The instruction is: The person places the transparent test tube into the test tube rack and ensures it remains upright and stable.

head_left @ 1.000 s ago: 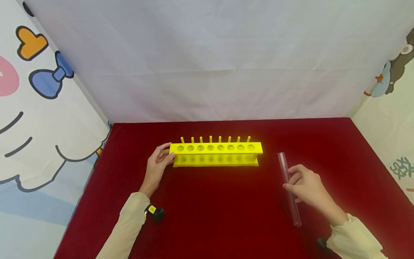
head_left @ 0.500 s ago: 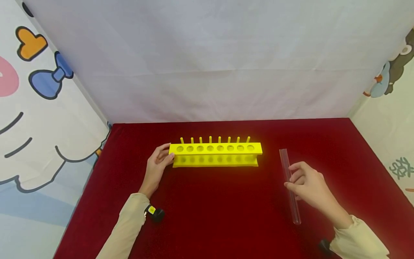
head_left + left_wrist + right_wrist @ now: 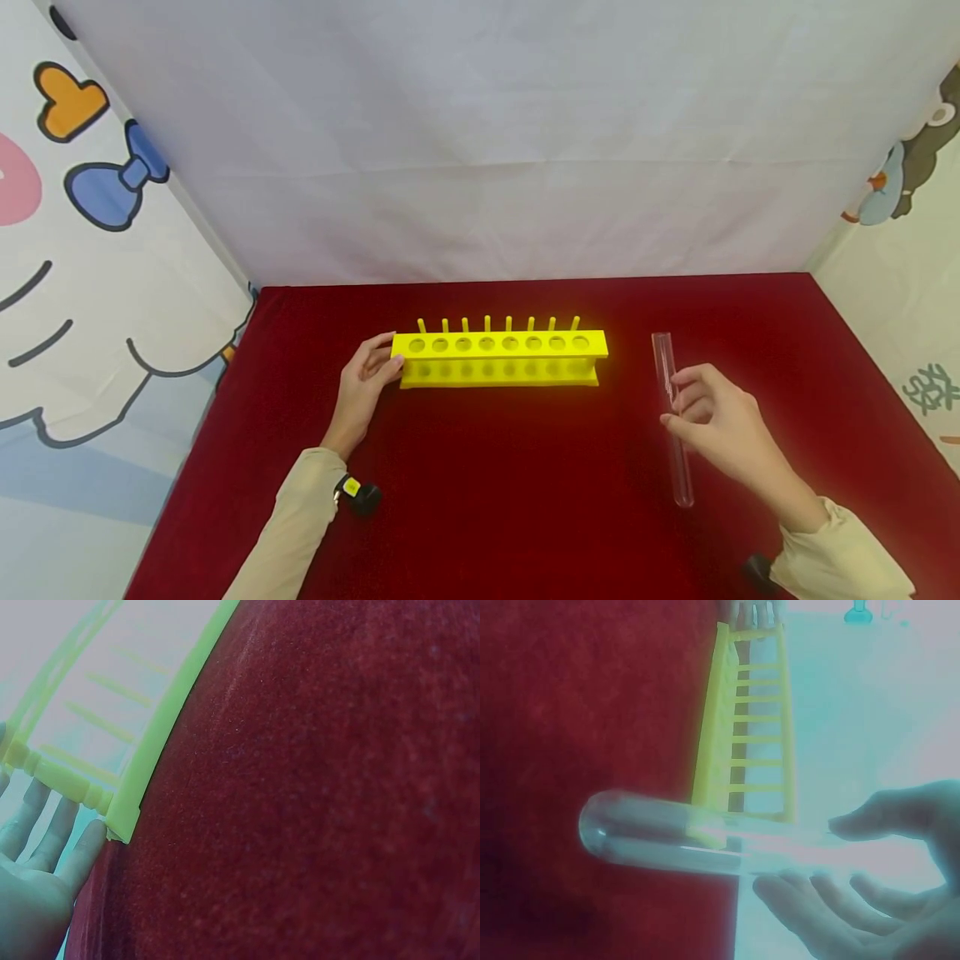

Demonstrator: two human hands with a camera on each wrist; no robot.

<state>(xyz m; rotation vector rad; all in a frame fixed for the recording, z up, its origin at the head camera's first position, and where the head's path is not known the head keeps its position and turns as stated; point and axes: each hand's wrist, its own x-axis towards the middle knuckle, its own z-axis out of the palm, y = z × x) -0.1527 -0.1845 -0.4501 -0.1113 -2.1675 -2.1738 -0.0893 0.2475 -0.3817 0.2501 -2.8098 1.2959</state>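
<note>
A yellow test tube rack stands upright on the red cloth, with a row of holes along its top and several pegs behind. My left hand holds its left end, thumb at the front edge. In the left wrist view, fingers reach the end bar of the rack. To the right, my right hand pinches a clear glass test tube between thumb and fingers. Its rounded end points toward me, the other end away, apart from the rack. In the right wrist view, the test tube crosses in front of the rack.
Red cloth covers the table. A white sheet hangs behind it, with printed cartoon panels at both sides. Both wrists carry black cameras, such as the one on the left wrist.
My right hand has shifted slightly right, and the test tube has risen a little in view, its far end moving away from me. The left hand and the rack stay in place.
</note>
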